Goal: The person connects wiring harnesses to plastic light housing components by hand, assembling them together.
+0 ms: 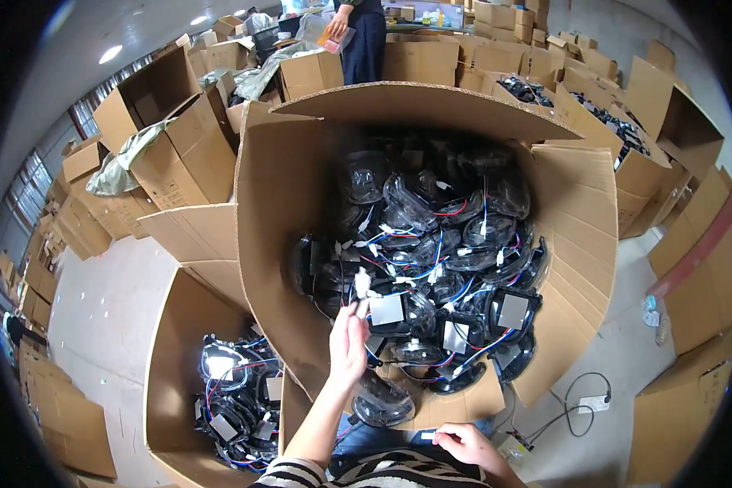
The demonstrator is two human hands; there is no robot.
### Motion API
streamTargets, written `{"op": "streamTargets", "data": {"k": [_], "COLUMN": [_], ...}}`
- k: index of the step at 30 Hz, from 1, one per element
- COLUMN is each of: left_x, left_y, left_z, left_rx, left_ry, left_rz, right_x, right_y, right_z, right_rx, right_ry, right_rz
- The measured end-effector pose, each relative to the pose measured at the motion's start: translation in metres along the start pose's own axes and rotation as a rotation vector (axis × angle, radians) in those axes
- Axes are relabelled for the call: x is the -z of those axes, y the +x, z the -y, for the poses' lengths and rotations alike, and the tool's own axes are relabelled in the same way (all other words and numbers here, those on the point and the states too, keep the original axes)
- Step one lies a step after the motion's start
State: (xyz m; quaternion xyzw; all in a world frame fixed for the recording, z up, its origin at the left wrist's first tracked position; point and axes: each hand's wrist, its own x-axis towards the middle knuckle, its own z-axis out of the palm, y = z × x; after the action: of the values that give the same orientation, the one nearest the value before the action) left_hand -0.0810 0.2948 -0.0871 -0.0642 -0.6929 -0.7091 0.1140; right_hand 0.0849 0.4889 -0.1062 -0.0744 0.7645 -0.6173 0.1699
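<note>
My left hand (348,346) reaches over a large cardboard box (573,195), its fingers pinched on a white plug connector (362,282). Below and around it lie many black lamp units (415,313) with clear lenses, silver-grey squares and red, blue and white wires ending in white plugs. One lamp unit (382,400) rests at the box's near edge, beside my left wrist. My right hand (468,446) is low in front of my body, closed on a small white piece (428,436); its exact kind cannot be made out.
A smaller box (167,390) at the lower left holds more lamp units (232,398). Black cables (577,407) lie on the floor at the right. Other cartons (183,154) stand all around. A person (362,41) handles an orange-and-clear bag across the big box.
</note>
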Motion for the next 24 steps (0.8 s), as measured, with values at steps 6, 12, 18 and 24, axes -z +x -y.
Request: {"op": "streamTargets", "data": {"k": [6,12,18,24], "left_x": [0.001,-0.018,-0.013,-0.007], "left_y": [-0.074,-0.082,-0.066,-0.043], "left_z": [-0.02,-0.009,-0.007,-0.018], "left_rx": [0.094,0.022,-0.006,0.237], "left_ry": [0.053,0.023,0.057,-0.049], "left_rz": [0.403,0.603,0.607,0.577], "right_x": [-0.003,-0.001,-0.001,-0.003], "right_y": [0.001,0.0,0.0,-0.001], "right_z": [0.007,0.006,0.004,0.007], "right_rx": [-0.046,-0.089,-0.078,-0.06], "right_ry": [0.032,0.009,0.028,0.027], "right_rz": [-0.002,0.004,-0.028,-0.024]}}
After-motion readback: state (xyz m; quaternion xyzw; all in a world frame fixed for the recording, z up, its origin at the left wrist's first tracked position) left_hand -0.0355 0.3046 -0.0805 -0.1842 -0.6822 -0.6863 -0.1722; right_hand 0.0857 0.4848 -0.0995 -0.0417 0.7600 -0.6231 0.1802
